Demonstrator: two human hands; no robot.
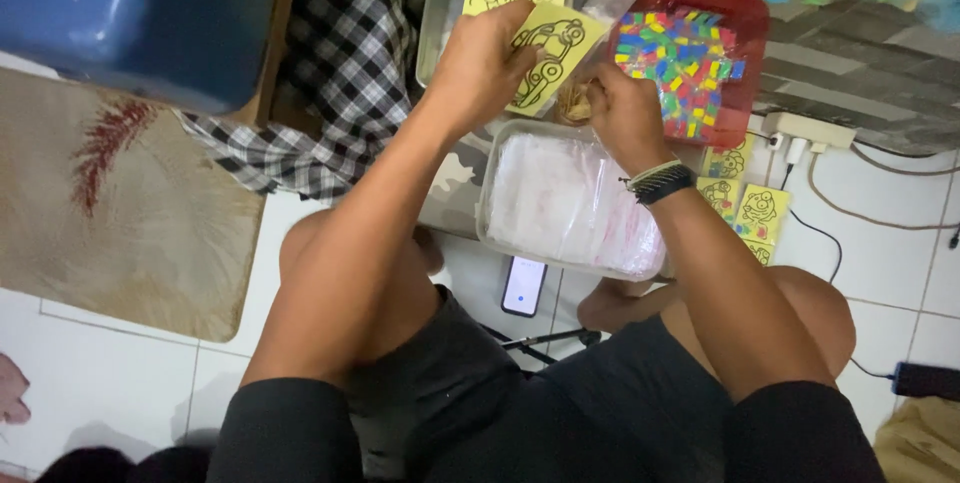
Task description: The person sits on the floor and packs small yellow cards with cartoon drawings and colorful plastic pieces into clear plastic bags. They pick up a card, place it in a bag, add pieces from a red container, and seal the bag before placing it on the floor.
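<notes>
Phone [524, 286] lies on the tiled floor between the knees. Beyond it, a clear tub of plastic bags [565, 201]. Left hand [482, 65] grips a yellow picture card [550, 55] above the tub. Right hand [622, 115] is pinched closed just beside the card; contents cannot be determined. Farther off, a red tray of coloured pieces [750, 23].

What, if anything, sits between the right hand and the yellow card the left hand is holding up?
Nothing visible does. The left hand grips the yellow card by its left edge, above the clear tub of plastic sleeves. The right hand is just beside the card's lower right corner, with only open space between them.
</notes>
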